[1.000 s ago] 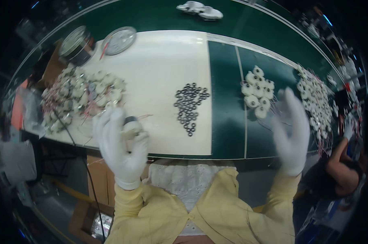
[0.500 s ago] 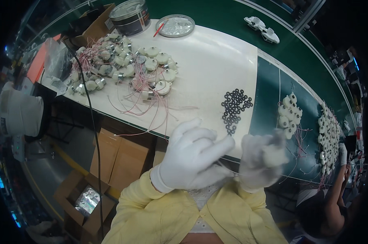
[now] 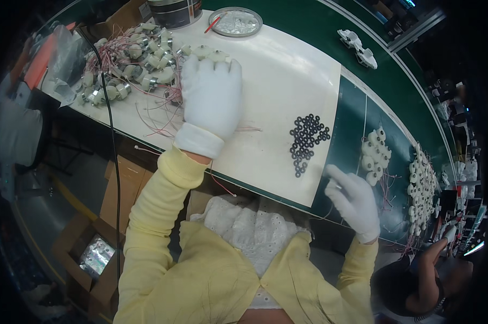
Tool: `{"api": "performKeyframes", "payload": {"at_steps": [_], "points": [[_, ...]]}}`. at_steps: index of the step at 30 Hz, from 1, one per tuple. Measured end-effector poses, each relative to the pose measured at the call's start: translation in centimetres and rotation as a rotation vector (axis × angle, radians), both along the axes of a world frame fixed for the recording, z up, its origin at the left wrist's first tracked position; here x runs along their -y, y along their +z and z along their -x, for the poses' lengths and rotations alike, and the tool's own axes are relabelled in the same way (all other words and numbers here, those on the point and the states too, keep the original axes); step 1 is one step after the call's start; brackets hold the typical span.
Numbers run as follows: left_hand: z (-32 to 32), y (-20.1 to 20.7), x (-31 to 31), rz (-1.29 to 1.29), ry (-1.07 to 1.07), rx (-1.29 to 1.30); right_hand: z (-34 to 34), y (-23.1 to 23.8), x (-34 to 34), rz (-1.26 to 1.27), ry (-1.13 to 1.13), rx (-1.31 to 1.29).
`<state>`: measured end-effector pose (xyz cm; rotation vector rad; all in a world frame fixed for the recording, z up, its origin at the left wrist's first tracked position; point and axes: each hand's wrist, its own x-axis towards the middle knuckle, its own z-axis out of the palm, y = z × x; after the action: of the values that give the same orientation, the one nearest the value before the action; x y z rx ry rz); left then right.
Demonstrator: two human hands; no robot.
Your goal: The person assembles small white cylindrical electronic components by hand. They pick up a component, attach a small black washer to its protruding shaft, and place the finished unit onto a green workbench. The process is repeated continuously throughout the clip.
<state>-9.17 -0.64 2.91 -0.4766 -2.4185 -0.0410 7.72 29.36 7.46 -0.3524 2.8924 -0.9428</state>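
My left hand (image 3: 211,97), in a white glove, reaches palm down over the near side of a pile of small cream-and-metal motors (image 3: 160,59) with pink wires. Its fingertips bend down out of sight, so I cannot tell whether they grip a motor. My right hand (image 3: 354,202), also gloved, is above the green mat by the table's front edge. Its index finger points forward while the other fingers curl in. A thin wire (image 3: 324,218) trails from under it; whatever the palm holds is hidden. Left of a motor group (image 3: 375,154) lie several black rings (image 3: 307,141).
At the back stand a dark tub (image 3: 175,13) and a round clear dish (image 3: 236,22) with a red stick. More motors (image 3: 421,189) lie far right, near another person (image 3: 422,281). A black cable (image 3: 110,124) hangs at left; an open carton (image 3: 95,259) is below.
My left hand has moved away from my right, forward and left onto the motor pile. The cream motor visible in my right hand before no longer shows. The view has shifted slightly.
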Motion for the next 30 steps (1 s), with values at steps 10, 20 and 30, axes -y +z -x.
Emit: {"api": "performKeyframes", "payload": {"at_steps": [10, 20, 30], "points": [[-4.4, 0.4, -1.5, -0.211, -0.301, 0.185, 2.5, -2.1, 0.5, 0.269, -0.107, -0.011], [-7.7, -1.7, -2.3, -0.348, -0.231, 0.187, 3.7, -2.8, 0.5, 0.339, -0.175, 0.063], [-8.0, -1.9, -1.9, -0.439, -0.287, 0.153, 5.3, -0.1, 2.2, -0.36, 0.109, -0.223]]}}
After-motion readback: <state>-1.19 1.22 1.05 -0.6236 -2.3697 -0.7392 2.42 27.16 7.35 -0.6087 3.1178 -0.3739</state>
